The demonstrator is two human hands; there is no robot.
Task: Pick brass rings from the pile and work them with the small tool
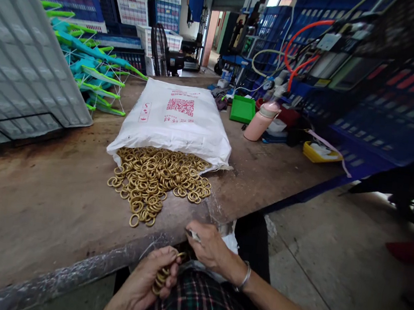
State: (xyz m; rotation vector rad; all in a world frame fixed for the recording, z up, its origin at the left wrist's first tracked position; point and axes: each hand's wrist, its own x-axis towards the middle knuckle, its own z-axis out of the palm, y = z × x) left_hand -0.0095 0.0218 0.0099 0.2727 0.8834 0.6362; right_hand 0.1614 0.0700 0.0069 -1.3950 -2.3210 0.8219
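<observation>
My left hand (150, 276) is closed around several brass-coloured rings (160, 280), with one ring pinched up between thumb and forefinger. Close by on the right, my right hand (210, 248) grips a small greyish tool (194, 235); most of it is hidden in the fingers, so its kind is unclear. Both hands are over my lap at the table's front edge, apart from each other. On the table, a heap of the same rings (155, 176) spills from the mouth of a white woven sack (172, 128) printed in red.
The brown table (53, 206) carries a grey-white ribbed panel (27, 52), turquoise and green plastic parts (92, 70), a green tray (243, 109), a pink bottle (259, 124) and a yellow container (320, 153). A machine with red hoses (294, 42) and stacked crates stand behind.
</observation>
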